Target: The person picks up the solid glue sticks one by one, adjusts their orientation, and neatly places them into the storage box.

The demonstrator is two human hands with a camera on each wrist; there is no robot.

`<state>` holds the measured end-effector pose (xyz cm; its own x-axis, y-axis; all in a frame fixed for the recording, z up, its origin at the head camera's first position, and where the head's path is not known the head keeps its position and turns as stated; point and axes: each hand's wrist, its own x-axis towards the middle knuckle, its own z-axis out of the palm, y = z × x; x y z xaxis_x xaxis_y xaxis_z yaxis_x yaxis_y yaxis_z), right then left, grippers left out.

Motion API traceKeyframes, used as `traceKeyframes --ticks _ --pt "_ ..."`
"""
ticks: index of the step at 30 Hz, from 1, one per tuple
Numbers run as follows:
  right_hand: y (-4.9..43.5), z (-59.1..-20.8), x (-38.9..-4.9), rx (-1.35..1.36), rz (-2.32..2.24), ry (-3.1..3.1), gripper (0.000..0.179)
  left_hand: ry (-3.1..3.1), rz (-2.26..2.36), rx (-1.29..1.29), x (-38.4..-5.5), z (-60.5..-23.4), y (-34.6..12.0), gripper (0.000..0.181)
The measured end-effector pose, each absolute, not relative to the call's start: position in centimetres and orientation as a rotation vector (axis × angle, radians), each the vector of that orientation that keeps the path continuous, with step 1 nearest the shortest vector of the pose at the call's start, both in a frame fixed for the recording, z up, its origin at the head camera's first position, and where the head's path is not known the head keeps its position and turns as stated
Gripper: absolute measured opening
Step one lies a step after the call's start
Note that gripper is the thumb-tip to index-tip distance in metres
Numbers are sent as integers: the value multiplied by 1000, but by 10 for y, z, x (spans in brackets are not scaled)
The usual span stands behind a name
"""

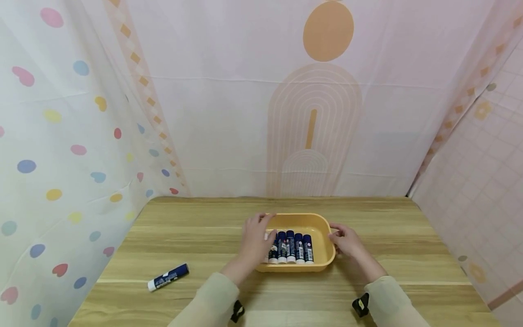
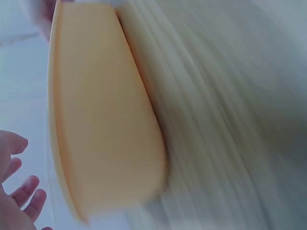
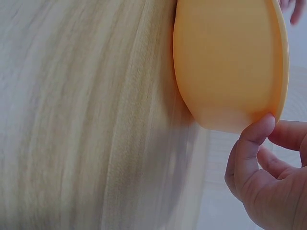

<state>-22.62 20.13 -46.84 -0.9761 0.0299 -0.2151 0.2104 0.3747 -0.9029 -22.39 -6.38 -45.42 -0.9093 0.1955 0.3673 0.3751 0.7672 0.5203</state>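
Note:
A yellow plastic basket [image 1: 298, 268] sits on the wooden table, holding several glue sticks [image 1: 290, 247] side by side, dark blue at the far end and white at the near end. My right hand [image 1: 346, 240] grips the basket's right end; in the right wrist view, thumb and fingers [image 3: 259, 129] pinch its rim. Over the left end of the basket is my left hand [image 1: 254, 240], fingers spread and loosely bent, hiding part of the leftmost glue sticks. The left wrist view shows those fingers [image 2: 34, 206] apart from the basket's side wall [image 2: 105, 110].
One more glue stick [image 1: 168, 277] lies at a slant on the table, left of the basket. The wooden tabletop [image 1: 196, 240] ends at a patterned curtain [image 1: 220, 136] at the back, with further curtains on both sides.

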Motion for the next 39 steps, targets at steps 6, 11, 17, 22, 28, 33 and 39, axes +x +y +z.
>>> traceKeyframes --ticks 6,11,17,22,28,33,39 --pt "202 -470 -228 205 -1653 2479 44 -2653 -963 -354 -212 -462 -125 52" --pt "202 -470 -228 204 -1663 2467 44 -2716 -816 -316 -198 -471 -181 54" --pt "201 -468 -227 206 -1666 2450 43 -2797 -632 -362 -180 -480 -238 59" --pt "201 -468 -227 211 -1670 2455 43 -2857 -538 -371 -166 -484 -271 60" --pt "202 -469 -227 213 -1685 2449 43 -2943 -453 -358 -158 -490 -291 66" --pt "201 -470 -228 211 -1680 2454 43 -2941 -394 -337 -157 -495 -296 65" --pt "202 -470 -228 223 -1673 2453 43 -2963 -390 -330 -157 -496 -297 58"
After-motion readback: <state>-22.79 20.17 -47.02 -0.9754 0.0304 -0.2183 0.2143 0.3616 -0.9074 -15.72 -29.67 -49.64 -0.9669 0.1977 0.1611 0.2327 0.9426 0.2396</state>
